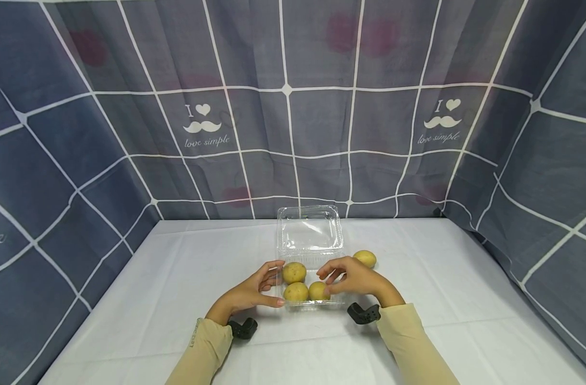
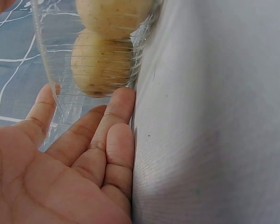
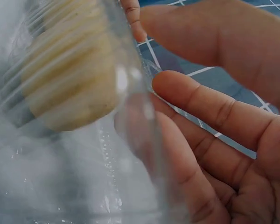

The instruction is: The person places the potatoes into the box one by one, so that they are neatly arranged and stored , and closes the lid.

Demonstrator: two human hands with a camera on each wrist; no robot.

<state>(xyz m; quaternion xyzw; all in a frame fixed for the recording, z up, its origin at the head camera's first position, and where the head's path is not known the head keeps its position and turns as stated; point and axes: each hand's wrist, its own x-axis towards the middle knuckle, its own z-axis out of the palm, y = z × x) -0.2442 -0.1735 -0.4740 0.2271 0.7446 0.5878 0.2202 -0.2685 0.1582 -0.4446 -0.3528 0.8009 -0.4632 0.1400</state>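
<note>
A clear plastic clamshell box [image 1: 309, 231] stands with its lid raised, holding three potatoes: one at the back left [image 1: 294, 272], one at the front left [image 1: 295, 292] and one at the front right [image 1: 317, 291]. My left hand [image 1: 252, 291] spans the box's left side, its extended fingers [image 2: 119, 105] against the ribbed wall. My right hand [image 1: 355, 278] is over the right side, some fingers dipping past the rim. Its thumb is close to the front-right potato; the right wrist view shows nothing pinched between thumb and fingers.
Another potato [image 1: 365, 258] lies on the white tablecloth [image 1: 418, 267], outside the box and just beyond my right hand. A dark checked curtain [image 1: 322, 123] surrounds the table at the back and sides. Black wrist cameras [image 1: 363, 314] sit under both wrists.
</note>
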